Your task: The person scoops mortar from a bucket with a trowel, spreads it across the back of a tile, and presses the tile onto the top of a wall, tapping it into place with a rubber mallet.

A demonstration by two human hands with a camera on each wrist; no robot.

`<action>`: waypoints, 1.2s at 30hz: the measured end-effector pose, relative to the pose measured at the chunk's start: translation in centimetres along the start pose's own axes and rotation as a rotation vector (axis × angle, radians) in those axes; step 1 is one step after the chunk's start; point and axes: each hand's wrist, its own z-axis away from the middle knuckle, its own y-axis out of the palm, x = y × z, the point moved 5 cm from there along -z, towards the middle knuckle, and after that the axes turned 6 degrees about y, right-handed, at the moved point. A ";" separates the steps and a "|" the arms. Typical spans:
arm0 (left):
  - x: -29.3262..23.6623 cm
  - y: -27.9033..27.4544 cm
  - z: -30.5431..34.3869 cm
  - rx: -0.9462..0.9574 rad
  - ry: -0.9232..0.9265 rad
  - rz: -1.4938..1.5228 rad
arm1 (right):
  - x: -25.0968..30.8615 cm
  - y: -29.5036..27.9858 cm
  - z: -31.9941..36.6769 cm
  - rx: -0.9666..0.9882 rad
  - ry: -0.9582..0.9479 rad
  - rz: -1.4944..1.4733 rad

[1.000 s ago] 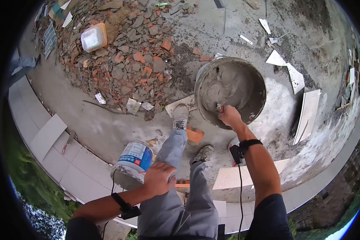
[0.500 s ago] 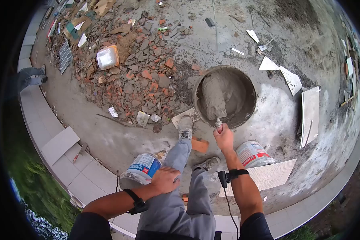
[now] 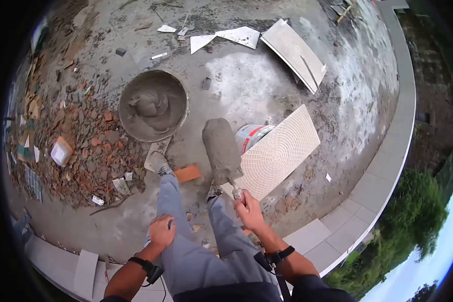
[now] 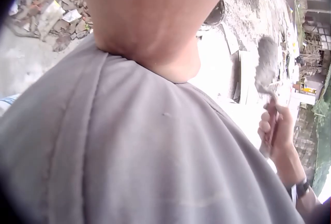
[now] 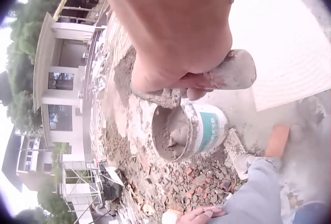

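Observation:
My right hand [image 3: 249, 211] grips the handle of a trowel [image 3: 237, 190], whose long blade carries a thick layer of wet grey mortar [image 3: 220, 143]. In the head view the loaded blade is left of a tile [image 3: 279, 156] with a ridged back, overlapping its near-left edge. The tile leans over a white bucket [image 3: 249, 135]. The right wrist view shows the handle's rounded end [image 5: 239, 70] sticking out of the fist. My left hand [image 3: 162, 230] rests on the left knee of the grey trousers [image 3: 173, 201]; its fingers are mostly hidden in the left wrist view.
A large bucket of mortar [image 3: 156, 105] stands ahead-left, beside a heap of brick rubble [image 3: 95, 156]. An orange brick [image 3: 187, 172] lies by the feet. More tiles [image 3: 294, 53] and white shards [image 3: 239, 36] lie farther off. A pale tiled ledge [image 3: 372, 196] curves along the right.
The trowel came out of the mortar bucket loaded and moved right, beside the ridged tile. The view has turned right. The left hand stays on the knee.

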 end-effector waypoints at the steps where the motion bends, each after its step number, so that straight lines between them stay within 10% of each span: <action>1: -0.6 0.2 -0.2 0.002 0.020 -0.006 | -1.5 -2.9 2.7 -0.081 -0.004 0.053; 5: -2.1 1.7 -0.4 0.088 0.013 -0.077 | -5.4 -8.8 6.5 -0.418 -0.043 0.137; 8: -1.3 2.3 -0.4 0.109 0.043 -0.103 | -11.8 -11.0 -2.8 -0.671 -0.120 0.090; 10: -1.1 3.0 0.5 0.127 0.062 -0.090 | -14.0 -12.7 -7.9 -0.646 0.152 0.011; 14: -0.8 2.8 0.7 0.131 0.051 -0.109 | -14.7 -9.4 -2.2 -0.690 0.014 -0.099; 20: 1.2 -0.7 -0.8 0.114 -0.009 -0.056 | -1.8 -4.8 3.3 -0.345 -0.146 0.282; 29: 6.7 -6.8 -1.6 0.029 -0.055 0.157 | 22.8 13.1 -21.3 -0.032 -0.466 1.468; 36: 12.0 -10.2 -1.1 -0.107 -0.105 0.395 | 24.4 29.4 -34.5 0.258 -0.647 2.336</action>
